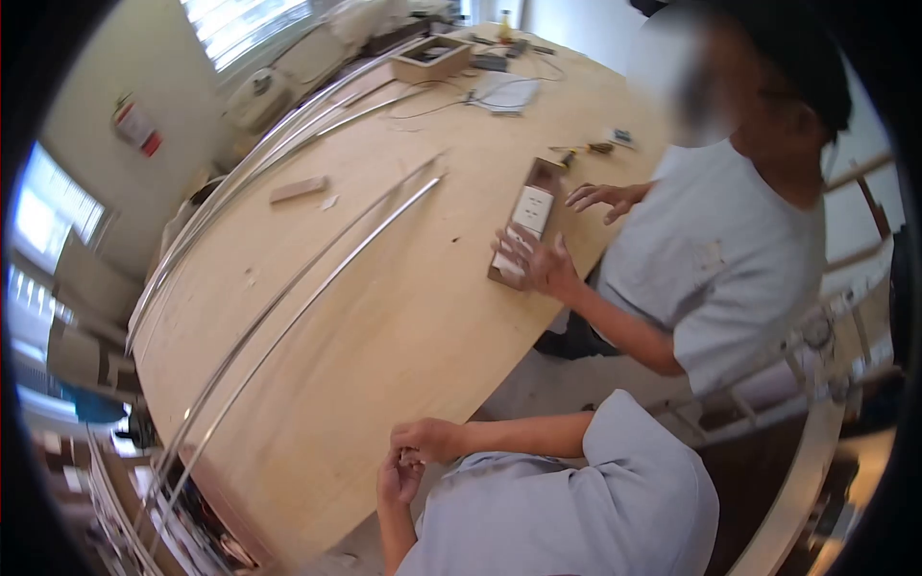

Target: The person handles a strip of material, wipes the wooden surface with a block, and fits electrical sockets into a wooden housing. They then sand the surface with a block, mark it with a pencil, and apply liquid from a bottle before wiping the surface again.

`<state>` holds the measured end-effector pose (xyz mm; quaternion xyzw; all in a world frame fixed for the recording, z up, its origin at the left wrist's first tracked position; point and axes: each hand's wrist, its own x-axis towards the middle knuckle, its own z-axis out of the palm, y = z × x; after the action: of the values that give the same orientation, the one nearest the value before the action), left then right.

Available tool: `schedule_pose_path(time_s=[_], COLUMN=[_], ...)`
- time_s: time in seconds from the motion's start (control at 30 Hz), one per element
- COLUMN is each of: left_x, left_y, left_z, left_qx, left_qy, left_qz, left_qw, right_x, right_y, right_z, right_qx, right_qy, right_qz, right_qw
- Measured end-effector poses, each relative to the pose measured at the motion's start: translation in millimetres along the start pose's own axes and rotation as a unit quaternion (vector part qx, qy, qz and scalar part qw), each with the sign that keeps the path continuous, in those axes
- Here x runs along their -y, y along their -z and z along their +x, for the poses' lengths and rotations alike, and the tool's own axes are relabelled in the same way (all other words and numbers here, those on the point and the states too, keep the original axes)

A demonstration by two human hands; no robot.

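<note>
My right hand (428, 440) and my left hand (398, 474) meet at the near edge of the wooden table (384, 317). Their fingers are curled in against each other, and whatever may be between them is hidden. Farther along the right side, a co-worker's hand (540, 261) rests over the lower end of a brown wooden strip with a white electrical outlet (533, 207) set in it. The co-worker's other hand (607, 199) hovers beside it with fingers spread.
Long thin metal strips (317, 280) run lengthwise across the table. A small wood block (299, 189) lies beyond them. Screwdrivers (597, 149) sit near the co-worker. Toward the back are a wooden box (431, 60), paper (509, 92) and cables. A ladder (768, 379) stands at right.
</note>
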<state>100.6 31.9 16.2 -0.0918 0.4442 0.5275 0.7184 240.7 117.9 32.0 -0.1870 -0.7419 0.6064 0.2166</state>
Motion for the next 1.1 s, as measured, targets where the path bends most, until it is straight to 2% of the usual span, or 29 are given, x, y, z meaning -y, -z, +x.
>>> schedule_pose_path(time_s=[0.07, 0.13, 0.2, 0.27, 0.3, 0.37, 0.43, 0.47, 0.5, 0.53, 0.57, 0.6, 0.63, 0.67, 0.7, 0.73, 0.77, 0.8, 0.83, 0.87, 0.9, 0.93, 0.97, 1.0, 1.03, 1.1], left_x=[-6.1, -19.0, -36.6, -41.4, -39.2, -32.1, -42.8, -47.0, -63.1, -74.5, -71.8, -71.0, -56.8, -54.5, -31.2, -29.1, -45.5, -46.6, -48.4, -48.0, -42.9, -39.9, -58.6, -60.1, -56.7, -57.0], left_y=[19.6, 34.8, 55.7, 92.2, 117.2, 156.9, 144.5, 145.7, 103.9, 63.6, 56.6, 44.8, 47.5, 25.5, 39.5, 31.5, -16.2, -38.0, -45.3, -48.6, -51.2, -55.7, -42.1, -40.4, -36.2, -33.3], left_z=[0.6, -6.3, -26.0, -36.6, -46.5, -75.7, -87.6, -74.6, -75.4, -71.4, -46.8, -17.4, 16.6, 41.0, 89.3, 101.1, 93.6, 86.3, 81.5, 78.2, 74.5, 75.5, 70.4, 73.3, 76.9, 74.6], left_qx=[0.009, 0.057, 0.088, 0.07, 0.063, 0.018, -0.089, -0.13, -0.144, -0.193, -0.232, -0.275, -0.317, -0.332, -0.356, -0.338, -0.366, -0.386, -0.39, -0.378, -0.391, -0.393, -0.386, -0.385, -0.385, -0.388], left_qy=[0.008, 0.026, 0.035, 0.067, 0.037, 0.003, -0.027, 0.064, 0.035, -0.023, -0.171, -0.267, -0.286, -0.226, -0.266, -0.256, -0.13, -0.113, -0.097, -0.087, -0.077, -0.071, -0.069, -0.071, -0.074, -0.072], left_qz=[0.07, 0.223, 0.392, 0.655, 0.792, 0.966, 0.908, 0.851, 0.836, 0.801, 0.74, 0.71, 0.735, 0.697, 0.669, 0.679, 0.679, 0.662, 0.66, 0.667, 0.663, 0.667, 0.675, 0.674, 0.674, 0.674], left_qw=[0.997, 0.973, 0.915, 0.75, 0.606, 0.26, 0.409, 0.505, 0.528, 0.567, 0.608, 0.591, 0.527, 0.594, 0.596, 0.599, 0.623, 0.633, 0.634, 0.636, 0.633, 0.629, 0.625, 0.627, 0.626, 0.624], right_x=[1.7, 2.1, 1.4, -9.9, -18.4, -37.8, -35.4, -30.8, -62.5, -70.8, -78.8, -84.3, -90.5, -230.3, -248.6, -265.2, -262.0, -308.4, -302.6, -281.6, -272.6, -266.4, -268.4, -298.4, -304.0, -342.5], right_y=[-18.9, -27.6, -27.2, -15.1, -11.7, 13.0, 45.9, 64.8, 82.5, 104.4, 128.5, 150.4, 171.4, 217.3, 250.6, 285.1, 304.1, 368.8, 377.5, 396.6, 404.8, 424.1, 426.5, 451.7, 464.1, 500.6], right_z=[2.3, 0.5, -4.9, -12.6, -15.8, -20.2, -6.5, 9.4, 21.4, 48.9, 83.4, 124.5, 168.0, 212.4, 265.0, 317.4, 365.3, 440.8, 474.7, 490.6, 501.7, 503.8, 532.4, 551.5, 556.0, 583.5], right_qx=[-0.029, -0.044, -0.044, -0.087, -0.103, -0.089, -0.138, -0.156, -0.168, -0.167, -0.174, -0.186, -0.155, -0.099, -0.087, -0.076, -0.064, 0.001, -0.041, -0.109, -0.144, -0.068, -0.039, -0.072, -0.049, -0.018], right_qy=[0.067, 0.027, -0.011, -0.068, -0.09, -0.111, -0.161, -0.18, -0.146, -0.143, -0.149, -0.101, -0.119, 0.116, 0.109, 0.1, 0.224, 0.37, 0.422, 0.272, 0.236, 0.162, 0.099, 0.083, 0.058, 0.014], right_qz=[-0.12, -0.109, -0.073, -0.094, -0.098, -0.119, -0.078, -0.122, -0.082, -0.086, -0.12, -0.15, -0.157, -0.369, -0.29, -0.209, 0.043, -0.181, -0.18, -0.492, -0.494, -0.468, -0.718, -0.683, -0.705, -0.62], right_qw=[0.99, 0.993, 0.996, 0.989, 0.986, 0.983, 0.974, 0.964, 0.971, 0.972, 0.966, 0.966, 0.968, 0.917, 0.947, 0.97, 0.972, 0.911, 0.887, 0.82, 0.824, 0.866, 0.687, 0.722, 0.705, 0.784])
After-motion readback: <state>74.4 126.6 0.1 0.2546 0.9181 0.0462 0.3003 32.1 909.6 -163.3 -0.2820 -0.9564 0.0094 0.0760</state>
